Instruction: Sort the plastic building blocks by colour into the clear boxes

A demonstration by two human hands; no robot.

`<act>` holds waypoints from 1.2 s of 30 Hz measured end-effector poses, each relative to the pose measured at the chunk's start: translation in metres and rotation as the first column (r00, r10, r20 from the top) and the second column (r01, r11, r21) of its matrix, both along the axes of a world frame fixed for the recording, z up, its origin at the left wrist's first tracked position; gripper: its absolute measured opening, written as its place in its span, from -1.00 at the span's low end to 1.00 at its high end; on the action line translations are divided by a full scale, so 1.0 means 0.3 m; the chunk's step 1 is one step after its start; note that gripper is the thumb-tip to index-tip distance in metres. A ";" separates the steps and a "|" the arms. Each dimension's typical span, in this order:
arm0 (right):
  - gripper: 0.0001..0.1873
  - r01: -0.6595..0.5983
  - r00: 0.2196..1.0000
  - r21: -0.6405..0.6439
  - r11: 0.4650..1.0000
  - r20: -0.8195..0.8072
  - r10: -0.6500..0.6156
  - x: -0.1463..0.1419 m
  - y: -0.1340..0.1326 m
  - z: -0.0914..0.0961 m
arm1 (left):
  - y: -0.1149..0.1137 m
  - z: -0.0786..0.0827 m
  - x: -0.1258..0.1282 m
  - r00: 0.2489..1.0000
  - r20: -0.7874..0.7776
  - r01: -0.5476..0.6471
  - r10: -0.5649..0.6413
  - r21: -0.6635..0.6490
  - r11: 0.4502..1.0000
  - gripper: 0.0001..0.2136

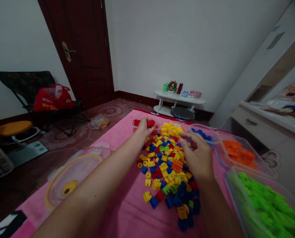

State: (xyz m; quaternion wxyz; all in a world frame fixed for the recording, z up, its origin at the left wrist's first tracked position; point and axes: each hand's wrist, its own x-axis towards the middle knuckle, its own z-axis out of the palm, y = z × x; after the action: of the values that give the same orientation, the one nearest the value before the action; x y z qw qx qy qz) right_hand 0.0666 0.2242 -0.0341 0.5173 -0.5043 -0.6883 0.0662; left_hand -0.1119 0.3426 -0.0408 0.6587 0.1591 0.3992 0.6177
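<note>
A heap of small plastic blocks (pixel 168 172) in yellow, blue, red, orange and green lies on a pink cloth (pixel 127 205). My left hand (pixel 144 127) reaches far out over a clear tray of red blocks (pixel 136 122), fingers closed on a red block (pixel 150 123). My right hand (pixel 197 154) hovers over the heap with its fingers curled loosely and slightly apart; whether it holds a block is hidden. Clear trays hold yellow blocks (pixel 171 129), blue blocks (pixel 202 134), orange blocks (pixel 239 153) and green blocks (pixel 266 201).
Clear tub lids (pixel 73 178) lie at the cloth's left edge. On the floor beyond stand a folding chair with a red bag (pixel 53 98), a yellow stool (pixel 11 127) and a white low table (pixel 178 98). A dark door (pixel 82 49) is behind. A cabinet (pixel 269 125) stands at the right.
</note>
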 end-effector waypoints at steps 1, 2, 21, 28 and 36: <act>-0.83 -0.002 1.000 -0.005 1.000 -0.005 0.002 0.003 0.001 -0.001 | 0.048 0.011 -0.011 0.999 -0.034 -0.040 0.039 -0.012 0.999 -0.81; -0.83 -0.006 1.000 -0.006 1.000 -0.006 0.006 0.003 0.002 -0.003 | 0.090 0.017 -0.020 0.996 -0.070 -0.056 0.054 -0.028 0.998 -0.79; -0.74 0.016 0.628 -0.606 0.795 0.625 0.463 -0.132 -0.052 -0.107 | -0.188 -0.172 -0.044 0.104 -0.993 0.546 0.056 0.104 0.831 -0.77; -0.75 0.030 0.847 -0.553 0.833 0.456 0.272 -0.020 0.006 -0.076 | -0.237 -0.206 -0.003 -0.250 -0.958 0.605 0.143 -0.040 0.795 -0.76; -0.75 -0.022 0.587 -0.668 0.744 0.593 0.551 -0.093 -0.147 -0.068 | -0.222 -0.222 -0.023 -0.087 -0.996 0.521 0.035 -0.016 0.854 -0.76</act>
State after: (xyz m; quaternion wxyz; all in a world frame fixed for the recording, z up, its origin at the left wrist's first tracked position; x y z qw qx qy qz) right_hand 0.0386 0.1801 -0.0546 -0.0280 -0.4925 -0.8572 0.1481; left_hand -0.1190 0.2760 -0.1072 0.2267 0.7465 0.5776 0.2403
